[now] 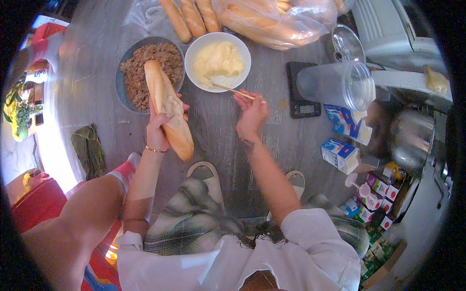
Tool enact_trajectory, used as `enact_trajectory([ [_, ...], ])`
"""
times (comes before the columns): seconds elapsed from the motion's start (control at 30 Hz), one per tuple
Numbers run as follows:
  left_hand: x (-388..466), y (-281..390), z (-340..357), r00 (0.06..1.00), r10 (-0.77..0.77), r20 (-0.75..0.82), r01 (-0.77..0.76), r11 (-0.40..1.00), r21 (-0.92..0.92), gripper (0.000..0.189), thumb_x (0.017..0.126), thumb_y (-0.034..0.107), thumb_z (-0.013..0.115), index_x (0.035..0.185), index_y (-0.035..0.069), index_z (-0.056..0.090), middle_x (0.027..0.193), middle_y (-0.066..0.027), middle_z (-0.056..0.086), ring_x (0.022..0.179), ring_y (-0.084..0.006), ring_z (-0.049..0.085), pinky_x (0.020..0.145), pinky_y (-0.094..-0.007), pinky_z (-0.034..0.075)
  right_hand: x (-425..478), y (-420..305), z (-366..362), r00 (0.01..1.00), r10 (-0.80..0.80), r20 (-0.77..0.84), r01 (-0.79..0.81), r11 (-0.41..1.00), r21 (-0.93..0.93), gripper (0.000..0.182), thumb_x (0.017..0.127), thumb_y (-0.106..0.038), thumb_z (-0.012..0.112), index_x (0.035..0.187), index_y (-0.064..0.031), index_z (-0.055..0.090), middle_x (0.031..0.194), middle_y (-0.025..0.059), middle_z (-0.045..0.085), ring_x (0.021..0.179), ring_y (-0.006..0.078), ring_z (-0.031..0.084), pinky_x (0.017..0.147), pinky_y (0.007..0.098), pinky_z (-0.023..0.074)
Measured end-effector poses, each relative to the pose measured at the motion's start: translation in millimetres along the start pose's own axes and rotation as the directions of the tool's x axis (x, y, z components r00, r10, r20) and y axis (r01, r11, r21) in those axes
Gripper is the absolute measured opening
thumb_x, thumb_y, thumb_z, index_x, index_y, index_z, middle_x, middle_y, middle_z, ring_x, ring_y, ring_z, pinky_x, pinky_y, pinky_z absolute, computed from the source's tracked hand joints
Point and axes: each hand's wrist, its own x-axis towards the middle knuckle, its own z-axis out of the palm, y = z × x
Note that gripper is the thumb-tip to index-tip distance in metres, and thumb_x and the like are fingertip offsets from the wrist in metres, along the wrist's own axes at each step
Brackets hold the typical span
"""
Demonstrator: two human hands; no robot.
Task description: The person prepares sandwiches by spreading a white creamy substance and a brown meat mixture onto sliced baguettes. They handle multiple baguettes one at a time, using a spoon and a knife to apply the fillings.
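My left hand (160,129) grips a split baguette (171,112), its cut side with pale crumb facing up. The baguette's upper end overlaps a blue-grey bowl (118,82) of brown crumbly filling (136,74). In my right hand (252,111) is the handle of a slim metal utensil (233,89); its tip rests in the pale yellow creamy spread (218,60) inside a white bowl (247,62). The two bowls stand side by side.
Whole baguettes (191,18) and a plastic bag of bread (269,29) lie beyond the bowls. To the right are a black kitchen scale (305,111), a clear plastic container (327,83) and blue-and-white cartons (338,154). Another person's bare leg (80,214) is at left, near a dark green cloth-like item (89,151).
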Motion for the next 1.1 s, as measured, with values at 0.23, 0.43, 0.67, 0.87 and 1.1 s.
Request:
enact_trajectory([
  [0.23,7.0,4.7,0.2,1.0,0.016,0.023,-0.016,1.0,-0.005,0.073,0.06,0.016,0.049,0.13,0.009,0.026,0.113,-0.0169,0.045,0.092,-0.0301,0.053,0.071,-0.0387,0.048,-18.4,-32.4,27.1,0.994,-0.025,0.111,0.018,0.998,0.065,0.02,0.094,-0.018,0.033,0.092,0.0003,0.041,0.088,0.0227,0.058,0.07,0.0291,0.062,0.064,0.0371,0.0548],
  [0.43,8.2,24.7,32.5,0.98,-0.054,0.193,0.096,0.972,-0.216,0.075,0.059,0.022,0.051,0.129,0.002,0.03,0.118,-0.0184,0.044,0.093,-0.0306,0.052,0.071,-0.0378,0.047,-63.7,-77.6,36.0,0.629,-0.343,0.697,0.429,0.901,0.057,0.023,0.094,-0.02,0.037,0.091,-0.0007,0.047,0.092,0.0222,0.059,0.076,0.0287,0.063,0.067,0.0372,0.0527],
  [0.67,-3.5,35.7,49.4,0.911,-0.101,0.4,0.221,0.937,-0.268,0.08,0.057,0.022,0.054,0.131,0.002,0.027,0.119,-0.0187,0.043,0.094,-0.0317,0.051,0.069,-0.0361,0.048,-58.3,-131.5,46.8,0.359,-0.484,0.798,0.539,0.805,0.246,0.02,0.093,-0.019,0.04,0.091,-0.0031,0.052,0.09,0.0221,0.061,0.077,0.0286,0.062,0.065,0.0388,0.0523],
  [0.87,-7.9,34.9,55.7,0.89,-0.111,0.442,0.168,0.982,-0.091,0.087,0.056,0.02,0.057,0.134,0.006,0.022,0.118,-0.0202,0.042,0.09,-0.03,0.053,0.065,-0.0336,0.049,-55.9,-151.0,64.1,0.547,-0.386,0.743,0.505,0.86,0.075,0.022,0.094,-0.019,0.038,0.09,0.0004,0.048,0.086,0.0204,0.061,0.064,0.0244,0.062,0.058,0.0335,0.0522],
  [1.1,-12.6,33.5,63.9,0.899,-0.183,0.397,0.212,0.977,-0.031,0.085,0.054,0.023,0.062,0.129,0.002,0.028,0.114,-0.0151,0.042,0.086,-0.0282,0.051,0.061,-0.0305,0.048,-20.2,-167.1,102.5,0.597,-0.434,0.674,0.609,0.793,-0.028,0.021,0.095,-0.017,0.036,0.092,0.0021,0.044,0.08,0.0187,0.06,0.06,0.0188,0.061,0.056,0.027,0.0512],
])
